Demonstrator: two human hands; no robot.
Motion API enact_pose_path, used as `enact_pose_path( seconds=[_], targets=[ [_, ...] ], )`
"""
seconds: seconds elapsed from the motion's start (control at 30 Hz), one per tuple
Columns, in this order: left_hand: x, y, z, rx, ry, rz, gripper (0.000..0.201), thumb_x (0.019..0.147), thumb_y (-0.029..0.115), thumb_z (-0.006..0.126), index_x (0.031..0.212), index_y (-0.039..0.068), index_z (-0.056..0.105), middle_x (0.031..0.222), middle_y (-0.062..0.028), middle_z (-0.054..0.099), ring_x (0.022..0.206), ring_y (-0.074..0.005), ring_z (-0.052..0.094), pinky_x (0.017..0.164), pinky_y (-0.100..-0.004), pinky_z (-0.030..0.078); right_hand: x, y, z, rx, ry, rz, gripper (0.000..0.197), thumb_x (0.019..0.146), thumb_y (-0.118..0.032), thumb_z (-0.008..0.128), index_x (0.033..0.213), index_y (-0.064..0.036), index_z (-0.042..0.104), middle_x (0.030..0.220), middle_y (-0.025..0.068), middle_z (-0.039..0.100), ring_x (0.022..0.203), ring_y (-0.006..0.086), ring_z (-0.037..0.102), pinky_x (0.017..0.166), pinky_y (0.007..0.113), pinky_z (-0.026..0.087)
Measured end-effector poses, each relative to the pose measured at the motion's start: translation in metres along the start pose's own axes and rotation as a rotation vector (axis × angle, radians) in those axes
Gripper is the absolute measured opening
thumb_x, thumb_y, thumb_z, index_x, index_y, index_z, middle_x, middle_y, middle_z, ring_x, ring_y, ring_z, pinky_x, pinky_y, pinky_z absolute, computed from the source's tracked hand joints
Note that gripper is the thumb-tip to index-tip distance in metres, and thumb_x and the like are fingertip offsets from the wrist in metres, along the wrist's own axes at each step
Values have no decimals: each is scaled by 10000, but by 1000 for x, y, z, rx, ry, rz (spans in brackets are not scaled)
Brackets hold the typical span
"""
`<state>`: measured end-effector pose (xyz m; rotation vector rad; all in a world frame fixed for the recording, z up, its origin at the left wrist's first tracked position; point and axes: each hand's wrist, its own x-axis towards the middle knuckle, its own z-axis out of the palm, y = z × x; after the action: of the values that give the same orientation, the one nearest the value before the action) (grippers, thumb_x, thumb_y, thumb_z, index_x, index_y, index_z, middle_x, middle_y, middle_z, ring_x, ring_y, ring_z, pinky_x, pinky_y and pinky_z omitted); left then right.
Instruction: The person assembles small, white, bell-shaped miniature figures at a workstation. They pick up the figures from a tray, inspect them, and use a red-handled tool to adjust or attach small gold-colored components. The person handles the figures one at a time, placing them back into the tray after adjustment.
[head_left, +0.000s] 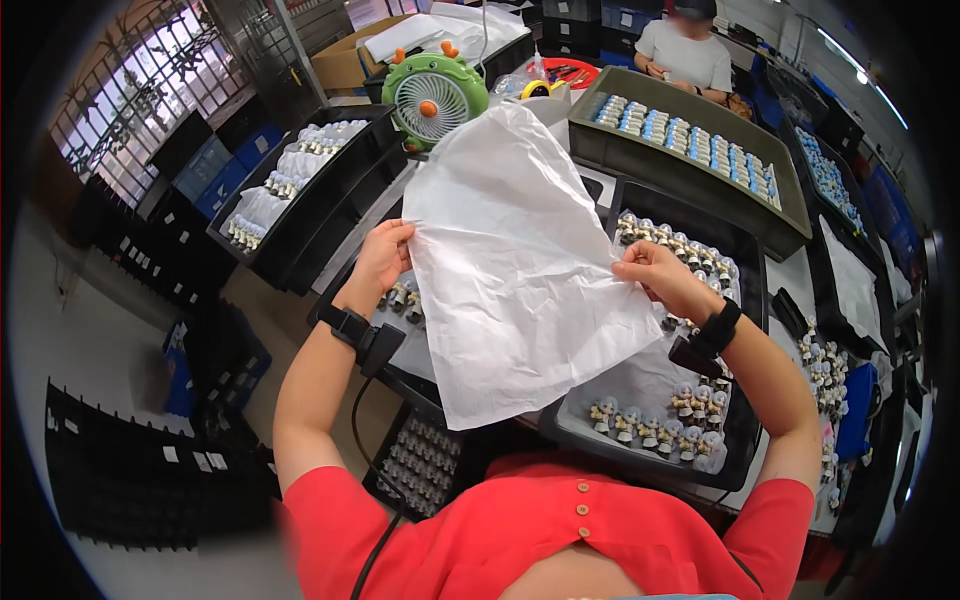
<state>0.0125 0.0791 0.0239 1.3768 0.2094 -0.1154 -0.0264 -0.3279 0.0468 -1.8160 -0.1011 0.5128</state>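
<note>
A large, thin white sheet of wrinkled paper [520, 270] is spread in the air before me. My left hand [384, 256] pinches its left edge, and my right hand [665, 278] pinches its right edge. Beneath and to the right lies a black tray [745, 440] with rows of small figurines [655, 432], pale-headed with gold and dark parts, on white paper. More figurines [405, 298] show by my left hand in another tray, mostly hidden by the sheet.
A green fan [435, 103] stands beyond the sheet. Far right, an olive bin [590, 135] holds rows of blue-and-white pieces. A black bin [300, 235] of figurines is at left. Another person [690, 55] sits at the back. A cord [358, 420] hangs from my left wrist strap.
</note>
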Motion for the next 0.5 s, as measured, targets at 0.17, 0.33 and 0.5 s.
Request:
enact_pose_path(
  seconds=[0.17,0.33,0.5],
  targets=[
    [-19,10,2,-224,-116,6,182,890,124,508,1044,27,517,973,-80,604,905,-206,610,832,-393,499,0,-7,13,458,-241,-45,335,924,-329,536,1132,-66,539,1061,17,576,911,109,583,769,256,502],
    [-59,22,47,-433,-316,-31,182,877,133,514,1042,62,542,989,-44,605,965,-202,592,882,-384,474,3,-19,33,487,-272,-168,355,918,-217,559,1224,-51,488,1135,43,560,1001,127,565,846,294,491],
    [-73,35,90,-628,-516,16,290,887,174,480,1135,33,528,1106,-72,590,1043,-231,567,928,-403,443,-3,-29,65,409,-331,-109,487,890,-123,591,1328,-59,389,1229,61,518,1059,140,551,880,287,483]
  ],
)
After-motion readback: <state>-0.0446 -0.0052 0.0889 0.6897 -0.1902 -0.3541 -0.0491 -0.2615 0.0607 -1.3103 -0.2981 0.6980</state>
